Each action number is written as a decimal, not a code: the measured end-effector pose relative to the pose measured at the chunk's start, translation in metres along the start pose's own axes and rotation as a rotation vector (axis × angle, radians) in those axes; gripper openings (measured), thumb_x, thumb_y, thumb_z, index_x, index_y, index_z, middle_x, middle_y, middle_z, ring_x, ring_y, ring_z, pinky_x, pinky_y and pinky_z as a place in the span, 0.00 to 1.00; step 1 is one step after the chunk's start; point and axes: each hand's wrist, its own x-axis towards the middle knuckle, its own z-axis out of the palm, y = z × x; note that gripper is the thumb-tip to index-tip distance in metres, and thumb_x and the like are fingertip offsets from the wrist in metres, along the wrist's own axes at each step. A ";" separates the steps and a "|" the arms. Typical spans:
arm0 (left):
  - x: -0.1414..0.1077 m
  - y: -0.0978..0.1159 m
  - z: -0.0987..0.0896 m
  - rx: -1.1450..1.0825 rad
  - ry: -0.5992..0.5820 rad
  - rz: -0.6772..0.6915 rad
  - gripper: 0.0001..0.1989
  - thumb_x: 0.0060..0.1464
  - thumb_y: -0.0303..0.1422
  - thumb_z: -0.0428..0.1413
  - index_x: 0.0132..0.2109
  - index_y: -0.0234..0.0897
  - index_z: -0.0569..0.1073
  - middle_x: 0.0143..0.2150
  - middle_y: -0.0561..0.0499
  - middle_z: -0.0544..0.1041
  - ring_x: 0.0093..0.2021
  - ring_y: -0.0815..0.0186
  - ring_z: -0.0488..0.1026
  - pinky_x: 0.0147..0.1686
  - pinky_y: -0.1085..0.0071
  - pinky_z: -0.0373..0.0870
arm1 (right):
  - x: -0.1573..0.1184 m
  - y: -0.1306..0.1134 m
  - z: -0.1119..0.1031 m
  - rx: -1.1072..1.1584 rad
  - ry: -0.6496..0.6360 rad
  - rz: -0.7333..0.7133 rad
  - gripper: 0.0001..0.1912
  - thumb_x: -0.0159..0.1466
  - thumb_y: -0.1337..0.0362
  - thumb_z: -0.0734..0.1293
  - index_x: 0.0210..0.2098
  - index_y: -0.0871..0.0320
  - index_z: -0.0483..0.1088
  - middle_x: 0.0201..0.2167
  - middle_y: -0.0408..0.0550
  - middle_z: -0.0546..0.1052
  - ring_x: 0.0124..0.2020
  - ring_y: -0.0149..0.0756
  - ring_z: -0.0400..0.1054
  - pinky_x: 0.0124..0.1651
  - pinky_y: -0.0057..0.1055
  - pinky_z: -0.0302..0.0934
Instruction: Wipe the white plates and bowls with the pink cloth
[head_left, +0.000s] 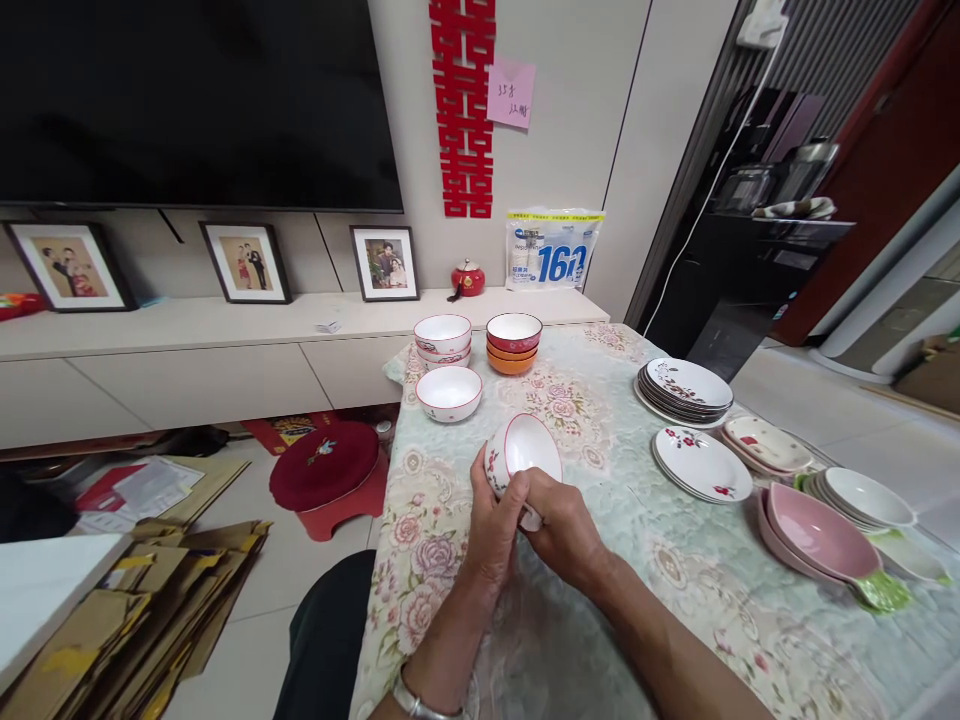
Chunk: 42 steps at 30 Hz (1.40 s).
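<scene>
White ceramic bowl with a red rim and floral outside (525, 452) sits mid-frame, tilted, held above the floral-covered table (637, 480). From my end, both grips read as clamped on it: left hand (491, 530) around its left side, right hand (564, 518) at the near rim. Just beyond I've got a shallow white red-rimmed bowl (448, 402), a white bowl stack (442, 346) and a red-and-orange bowl stack (514, 346). Frame right: white red-flowered plates (701, 468), pink green-handled dishes (817, 530).
</scene>
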 end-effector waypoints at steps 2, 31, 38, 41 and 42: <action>-0.002 0.001 0.003 -0.074 -0.027 -0.033 0.38 0.51 0.41 0.61 0.65 0.43 0.52 0.61 0.41 0.67 0.57 0.57 0.69 0.55 0.63 0.66 | 0.001 -0.004 0.003 0.100 0.071 0.037 0.06 0.61 0.73 0.61 0.32 0.56 0.65 0.29 0.43 0.69 0.30 0.31 0.63 0.33 0.26 0.56; -0.005 0.015 0.002 0.049 0.015 -0.096 0.34 0.47 0.38 0.62 0.61 0.42 0.62 0.57 0.45 0.71 0.53 0.57 0.70 0.52 0.62 0.68 | 0.004 0.068 -0.038 0.021 0.313 0.527 0.09 0.55 0.68 0.61 0.33 0.57 0.71 0.31 0.46 0.72 0.36 0.39 0.65 0.39 0.32 0.59; -0.011 0.019 0.004 0.444 -0.068 0.095 0.39 0.42 0.28 0.60 0.63 0.39 0.60 0.61 0.43 0.66 0.61 0.51 0.63 0.61 0.56 0.55 | 0.012 0.045 -0.035 0.841 0.230 0.650 0.22 0.60 0.43 0.62 0.30 0.57 0.67 0.18 0.39 0.64 0.19 0.30 0.53 0.23 0.27 0.50; -0.014 0.021 0.008 0.483 -0.078 0.118 0.39 0.42 0.29 0.60 0.63 0.38 0.59 0.61 0.41 0.66 0.59 0.52 0.64 0.59 0.58 0.59 | 0.013 0.038 -0.039 0.790 0.297 0.509 0.24 0.63 0.43 0.59 0.37 0.57 0.72 0.31 0.48 0.74 0.30 0.36 0.66 0.33 0.31 0.60; -0.014 0.021 0.009 0.510 -0.098 0.134 0.39 0.43 0.29 0.61 0.63 0.38 0.59 0.60 0.41 0.66 0.58 0.52 0.65 0.58 0.58 0.60 | 0.013 0.036 -0.041 0.740 0.318 0.463 0.25 0.64 0.43 0.57 0.39 0.57 0.73 0.36 0.50 0.75 0.35 0.39 0.68 0.38 0.33 0.62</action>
